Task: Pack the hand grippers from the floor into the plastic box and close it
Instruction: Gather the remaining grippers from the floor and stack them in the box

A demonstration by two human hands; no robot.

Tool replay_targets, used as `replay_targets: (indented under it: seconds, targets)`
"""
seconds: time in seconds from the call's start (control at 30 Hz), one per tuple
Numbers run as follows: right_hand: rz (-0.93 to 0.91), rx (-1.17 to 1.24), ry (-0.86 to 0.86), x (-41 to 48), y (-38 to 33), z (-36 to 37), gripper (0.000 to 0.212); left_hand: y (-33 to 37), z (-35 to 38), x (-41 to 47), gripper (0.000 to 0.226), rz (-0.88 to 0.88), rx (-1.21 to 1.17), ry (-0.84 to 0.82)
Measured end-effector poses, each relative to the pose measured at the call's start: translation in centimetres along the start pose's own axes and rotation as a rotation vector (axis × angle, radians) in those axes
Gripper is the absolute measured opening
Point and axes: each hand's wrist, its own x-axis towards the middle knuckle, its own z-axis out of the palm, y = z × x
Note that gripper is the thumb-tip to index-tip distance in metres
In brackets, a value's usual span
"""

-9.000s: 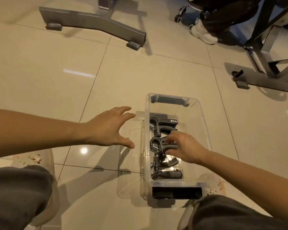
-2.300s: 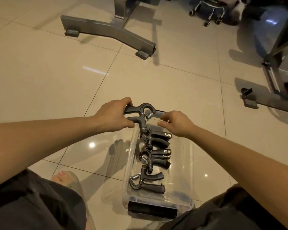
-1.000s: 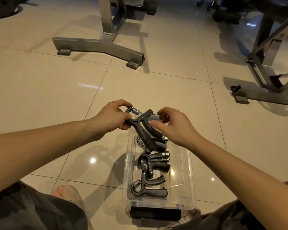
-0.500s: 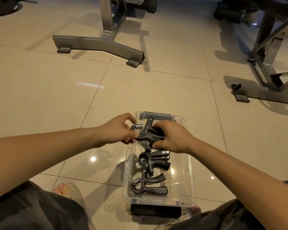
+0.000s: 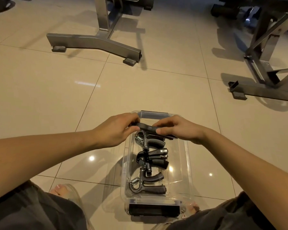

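Down at the person's knees sits the clear plastic box (image 5: 189, 156) on the tiled floor (image 5: 40, 97), its dark latch (image 5: 154, 211) at the near end. Inside, three hand grippers lie in a row: the nearest gripper (image 5: 146, 185) with its coil spring to the left, a middle gripper (image 5: 154, 157) beyond it, and a third gripper (image 5: 148, 143) partly under the hands. Above the far half of the box, both hands hold a fourth gripper (image 5: 146, 127) level across the opening. The left hand (image 5: 118, 130) has its fingers closed round the left end, the right hand (image 5: 176, 128) pinches the handle end, thumb on top. I'd call these things stiff and fairly light, hard plastic and steel; the ribbed handles give the surest hold, while the spring end could snag a neighbour. The thin walls of the box look flexible. No lid that I can make out for certain. Farther off stand grey metal frame feet (image 5: 96, 42) and, to the right, another steel frame (image 5: 263, 63).
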Motion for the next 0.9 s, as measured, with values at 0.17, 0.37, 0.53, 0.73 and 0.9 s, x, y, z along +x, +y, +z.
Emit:
replay_targets:
  seconds: [0.17, 0.37, 0.53, 0.73, 0.9]
  targets:
    - [-0.101, -0.151, 0.154, 0.4, -0.3, 0.2, 0.021, 0.8, -0.1, 0.9, 0.015, -0.176, -0.18, 0.029]
    - [-0.293, -1.013, 0.329, 0.0, 0.2, 1.9, 0.067, 1.1, -0.1, 2.1, 0.025, -0.436, -0.434, -0.004]
    - [-0.265, -1.096, 0.316, 0.2, 1.1, 2.2, 0.053, -0.4, 0.3, 2.4, 0.026, -0.397, -0.364, -0.096]
    - [-0.052, -1.048, 0.185, 0.4, 3.3, 3.2, 0.05, -3.0, 1.5, 1.4, 0.108, -0.175, 0.46, -0.38]
    - [0.057, -1.033, 0.076, 2.5, 5.7, 5.3, 0.054, -3.6, 3.1, 0.6, 0.125, -0.139, 0.519, -0.393]
